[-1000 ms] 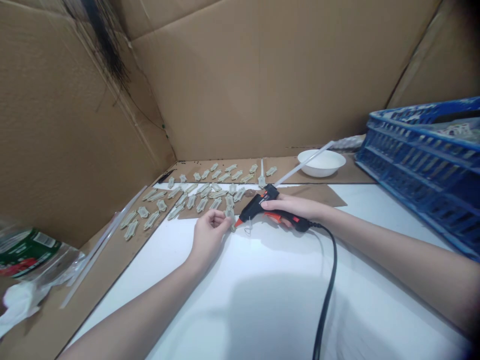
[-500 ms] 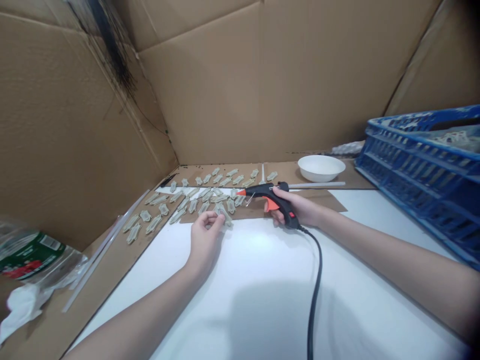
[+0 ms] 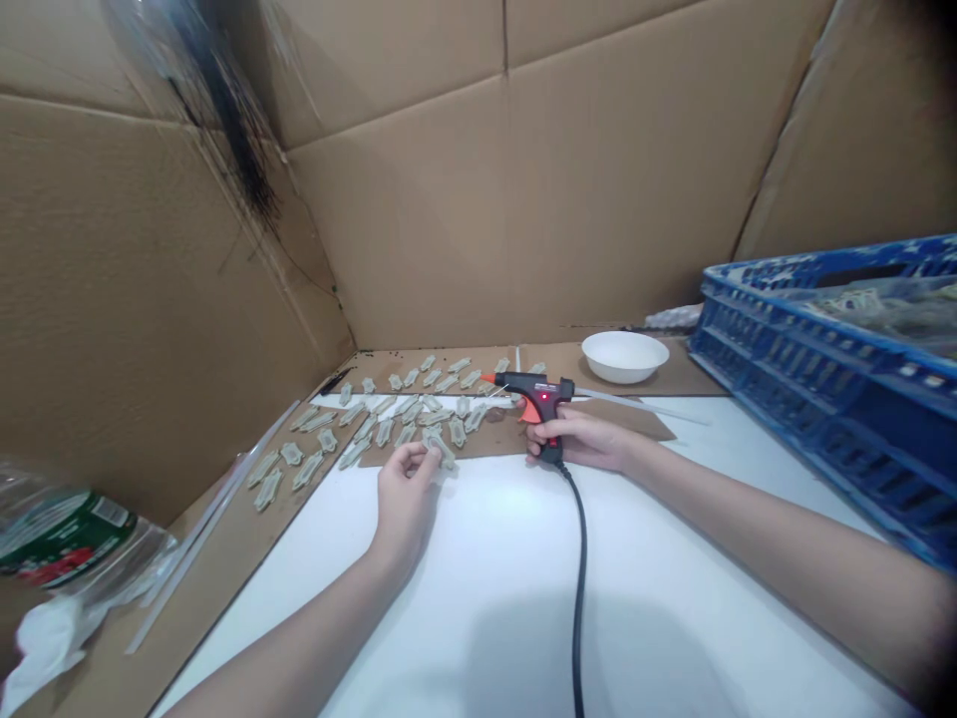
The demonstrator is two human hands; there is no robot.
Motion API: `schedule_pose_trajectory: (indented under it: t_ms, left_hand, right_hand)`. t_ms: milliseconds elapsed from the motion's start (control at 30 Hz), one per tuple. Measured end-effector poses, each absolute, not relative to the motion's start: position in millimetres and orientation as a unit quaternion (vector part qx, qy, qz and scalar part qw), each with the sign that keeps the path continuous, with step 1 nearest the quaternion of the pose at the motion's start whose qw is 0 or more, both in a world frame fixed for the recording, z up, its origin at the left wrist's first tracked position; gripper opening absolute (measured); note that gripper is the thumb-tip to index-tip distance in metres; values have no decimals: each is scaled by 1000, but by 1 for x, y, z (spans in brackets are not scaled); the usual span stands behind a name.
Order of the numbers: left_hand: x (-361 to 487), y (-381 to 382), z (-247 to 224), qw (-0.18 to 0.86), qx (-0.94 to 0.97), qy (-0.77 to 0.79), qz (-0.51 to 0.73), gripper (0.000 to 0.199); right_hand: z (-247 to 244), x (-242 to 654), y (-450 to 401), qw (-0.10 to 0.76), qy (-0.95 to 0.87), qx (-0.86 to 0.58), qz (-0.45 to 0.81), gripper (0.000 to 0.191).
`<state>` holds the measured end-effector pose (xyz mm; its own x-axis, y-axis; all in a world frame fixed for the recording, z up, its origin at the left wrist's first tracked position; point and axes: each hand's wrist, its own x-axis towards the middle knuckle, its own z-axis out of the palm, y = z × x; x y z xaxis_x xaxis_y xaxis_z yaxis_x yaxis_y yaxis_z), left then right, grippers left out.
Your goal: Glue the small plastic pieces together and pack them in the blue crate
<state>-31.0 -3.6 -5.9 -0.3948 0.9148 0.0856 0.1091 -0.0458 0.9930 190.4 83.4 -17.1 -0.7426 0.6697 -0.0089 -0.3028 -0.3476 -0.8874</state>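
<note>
Left hand (image 3: 404, 494) low on a white board (image 3: 478, 618), thumb and fingers pinched tight around a small pale piece (image 3: 441, 449). Small piece up in the air just over the near edge of a big bunch of other pieces (image 3: 404, 409), all lying flat in rows on a brown cardboard mat (image 3: 493, 440).

Right hand (image 3: 575, 439) closed firmly around the handle of a black and orange glue gun (image 3: 530, 394). Gun held up near the mat, tip pointing left toward the bunch of pieces, well apart from the left hand. A glue stick (image 3: 635, 404) poking out of the back, a red light (image 3: 544, 396) glowing on the side, and a black cord (image 3: 579, 578) running down across the board.

Farther back, a white bowl (image 3: 624, 356) on the cardboard. On the right, a blue crate (image 3: 814, 399). On the left, a plastic bottle (image 3: 67, 538), a white tissue (image 3: 45, 638), and long clear glue sticks (image 3: 209, 519). All around, tall cardboard walls (image 3: 449, 199).
</note>
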Motion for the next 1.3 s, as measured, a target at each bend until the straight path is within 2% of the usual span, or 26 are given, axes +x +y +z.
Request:
schedule_pose_trajectory:
  t_ms: [167,333,433,767,933,1033,1300]
  left_hand:
    - [-32,-3,-5,352,415,597,589,25]
    - [-32,-2,-6,350,419,593,592,26]
    - [-32,-2,-6,346,422,597,588,25]
    - [-33,1,-9,347,425,592,590,26]
    - [-32,0,-9,342,432,603,577,25]
    - [-31,-1,-8,345,437,599,575,25]
    - [-32,-1,-9,341,446,591,579,26]
  right_hand:
    - [-22,200,90,235,-528,-156,801,22]
    - [-22,203,93,205,-534,-136,809,36]
    - [-19,204,91,194,-548,-157,798,31]
    - [-13,199,86,213,-580,-232,751,32]
    - [-13,200,87,203,-558,-223,773,30]
    - [-15,200,86,227,-526,-202,795,25]
    - [-18,199,88,249,-467,-183,828,33]
